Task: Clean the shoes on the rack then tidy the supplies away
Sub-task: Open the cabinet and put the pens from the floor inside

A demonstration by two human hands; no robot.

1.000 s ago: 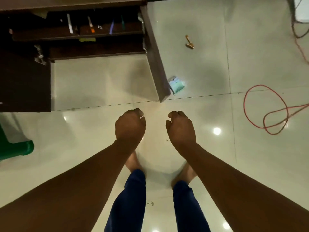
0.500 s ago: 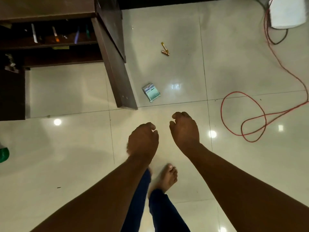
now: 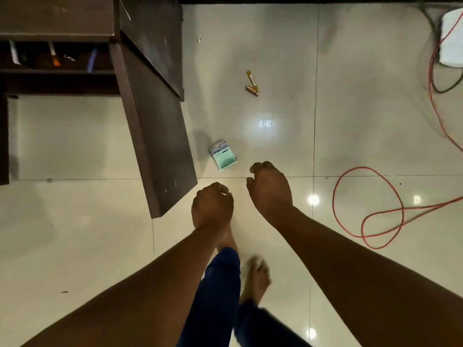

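The small green-and-white packet (image 3: 223,155) lies on the floor tiles (image 3: 275,46) just beside the dark cabinet door (image 3: 160,136). Nearest the packet, the right hand (image 3: 269,187) hangs above the tiles with loosely curled fingers, holding nothing. The left hand (image 3: 212,205), slightly farther from it, hangs likewise empty.

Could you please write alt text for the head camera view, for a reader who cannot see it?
Looking down, a person's empty left hand and right hand, fingers loosely curled, reach over a glossy tiled floor. A small green packet lies just beyond, beside a dark open cabinet door; a red cable loops at right.
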